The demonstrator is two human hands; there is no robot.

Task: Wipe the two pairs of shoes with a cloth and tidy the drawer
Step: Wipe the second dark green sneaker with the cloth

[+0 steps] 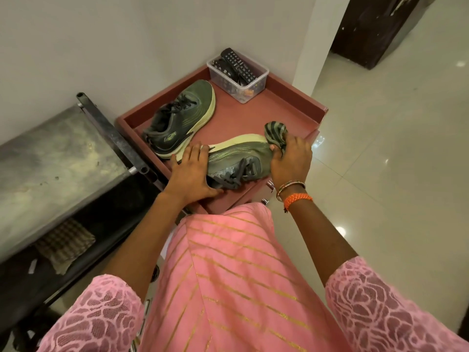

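Nearest: pink striped garment (223,275) and lace sleeves, filling the lower frame.

Left hand (190,174), fingers spread fairly wide, presses flat on the heel end of the near shoe (236,161), which lies on its side at the front edge of the red tray-like drawer top (291,97). Right hand (289,158) grips a bunched striped cloth (275,134) against the shoe's toe; bangles and orange thread at the wrist.

Step in hand, as I read it: wiping the first pair, toe of the near shoe. Next move likely calls for drawing the cloth along the sole edge while the left hand braces, then turning the shoe over.

Behind: second shoe (181,118), upright, just beside the first. Far corner: clear plastic box (238,72) holding a remote control (237,64) and small dark items, hard to make out.

Second pair not seen. Drawer fronts mostly hidden below the tray; only handles show. Metal bench (50,153) at left, cut off.
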